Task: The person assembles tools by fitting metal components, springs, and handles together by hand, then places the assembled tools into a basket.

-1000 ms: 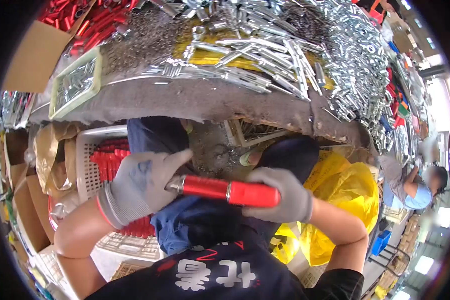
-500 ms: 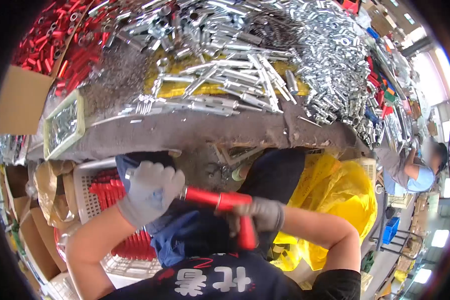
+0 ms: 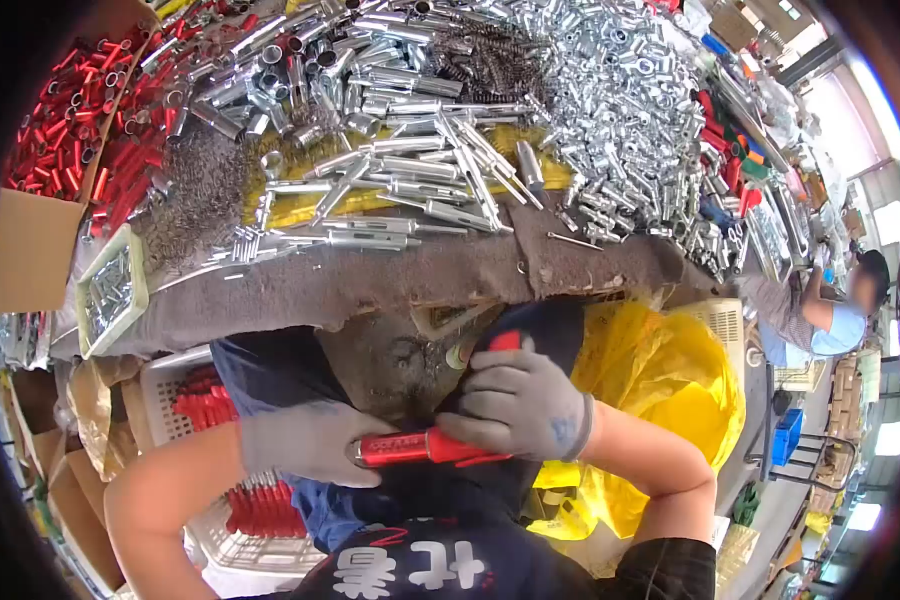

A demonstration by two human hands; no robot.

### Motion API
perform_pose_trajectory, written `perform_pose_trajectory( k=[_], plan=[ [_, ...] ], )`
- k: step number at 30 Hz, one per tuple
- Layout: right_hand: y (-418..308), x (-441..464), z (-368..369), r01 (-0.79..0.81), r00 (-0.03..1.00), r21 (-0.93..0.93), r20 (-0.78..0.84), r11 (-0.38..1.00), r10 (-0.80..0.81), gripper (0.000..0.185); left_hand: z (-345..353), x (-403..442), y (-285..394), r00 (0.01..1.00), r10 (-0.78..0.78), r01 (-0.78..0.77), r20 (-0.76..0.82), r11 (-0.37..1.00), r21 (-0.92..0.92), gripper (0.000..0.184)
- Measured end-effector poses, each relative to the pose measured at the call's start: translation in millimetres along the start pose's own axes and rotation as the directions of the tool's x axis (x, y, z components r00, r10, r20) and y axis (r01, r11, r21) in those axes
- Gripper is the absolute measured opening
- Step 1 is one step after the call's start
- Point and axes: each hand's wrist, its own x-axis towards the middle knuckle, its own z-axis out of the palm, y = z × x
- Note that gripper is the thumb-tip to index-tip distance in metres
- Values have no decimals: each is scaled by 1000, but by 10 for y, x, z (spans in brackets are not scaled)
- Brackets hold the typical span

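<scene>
A red metal tool (image 3: 395,448) lies level in front of my dark shirt, held between both gloved hands. My left hand (image 3: 315,442), in a grey glove, is closed round its left end. Wrapped round the right part is my right hand (image 3: 515,400), also gloved in grey; a red piece of the tool shows above its fingers and another red part below them. The palm hides where these parts meet. Beyond the hands, the cloth-covered bench (image 3: 370,280) bears silver tubes and rods (image 3: 410,165).
A white crate (image 3: 170,400) with red parts stands at the left, beside cardboard boxes (image 3: 80,500). A yellow bag (image 3: 670,400) is at the right. Small metal parts (image 3: 620,110) and a pale tray (image 3: 112,290) sit on the bench. Another person (image 3: 830,310) is at the far right.
The red tool's right part, which pointed down half a second ago, is now inside my right fist, turned upward. My left hand has lowered onto the tool's left end. The view has shifted.
</scene>
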Motion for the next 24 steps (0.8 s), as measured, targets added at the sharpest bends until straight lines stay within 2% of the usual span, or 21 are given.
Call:
perform_pose_trajectory(
  k=[1, 2, 3, 4, 5, 7, 8, 9, 10, 11, 12, 13, 14, 15, 16, 17, 19, 20, 21, 22, 24],
  plan=[
    [0, -30, 118, -148, 984, 148, -74, 978, 161, 41, -31, 54, 72, 987, -35, 43, 158, 998, -47, 26],
    [11, -59, 278, -276, 938, 298, -126, 914, 324, 43, 41, 115, 1, 998, -48, 53, -37, 987, 150, 25],
    [25, -100, 464, -379, 864, 446, -143, 811, 482, 45, 52, 196, -141, 947, 48, 52, -318, 954, 297, 21],
    [-44, -106, 721, -431, 745, 875, 209, 219, 633, 46, 100, 290, -259, 923, 92, 78, -373, 906, 417, 19],
    [7, -176, 772, -497, 691, 864, 343, 74, 636, 49, 133, 375, -332, 896, 144, 111, -421, 844, 525, 18],
    [27, -190, 628, -249, 765, 964, 136, 95, 629, 54, 21, 409, -68, 761, 221, 304, -610, 709, 636, 25],
    [-19, -212, 479, -259, 746, 952, 90, 162, 660, 58, -46, 359, 68, 689, 269, 402, -673, 631, 664, 30],
    [-52, -231, 298, -268, 726, 934, 35, 237, 687, 61, -153, 223, 43, 531, 244, 261, -811, 864, 430, 45],
    [-41, -257, 195, -141, 751, 961, -53, 238, 658, 61, -54, 255, 68, 30, 384, 470, -923, 809, 352, 62],
    [-49, -243, 77, -118, 744, 941, -127, 316, 656, 60, -50, 390, 52, -122, 161, -48, -979, 985, 168, 68],
    [-17, -196, -41, -95, 812, 829, -256, 551, 525, 58, -101, 407, 346, 28, -256, -669, -966, 713, -209, 67],
    [66, -146, -159, -52, 869, 665, -337, 745, 361, 56, -141, 391, 603, 393, -458, -895, -797, 7, -446, 70],
    [268, -118, -283, -35, 912, 350, -371, 936, 173, 53, -169, 428, 513, 431, -305, -900, -849, -74, -430, 75],
    [532, -126, -409, 14, 942, -9, -334, 1000, -17, 50, -224, 491, 356, 446, -141, -891, -884, -157, -425, 80],
    [840, -192, -486, -207, 877, -152, -467, 967, 114, 45, -252, 533, 265, 436, 24, -871, -900, -240, -429, 86],
    [1135, -289, -537, -427, 771, -258, -605, 866, 199, 41, -264, 500, 347, 474, -184, -878, -861, -30, -477, 84],
    [1449, -456, -634, -737, 616, -369, -712, 566, 337, 27, -123, 470, 187, 639, -165, -708, -752, 258, -658, 82],
    [1508, -491, -644, -734, 613, -339, -704, 588, 359, 25, -61, 526, 154, 681, -125, -676, -721, 272, -685, 80],
    [1507, -495, -651, -731, 609, -304, -694, 611, 383, 22, 16, 570, 164, 738, -126, -635, -663, 204, -745, 75],
    [1499, -509, -651, -730, 602, -265, -687, 630, 408, 20, 88, 625, 155, 773, -109, -579, -624, 280, -766, 73],
    [1502, -546, -696, -699, 632, -302, -685, 649, 363, 18, 224, 747, 155, 826, -71, -492, -559, 392, -777, 69]
  ],
)
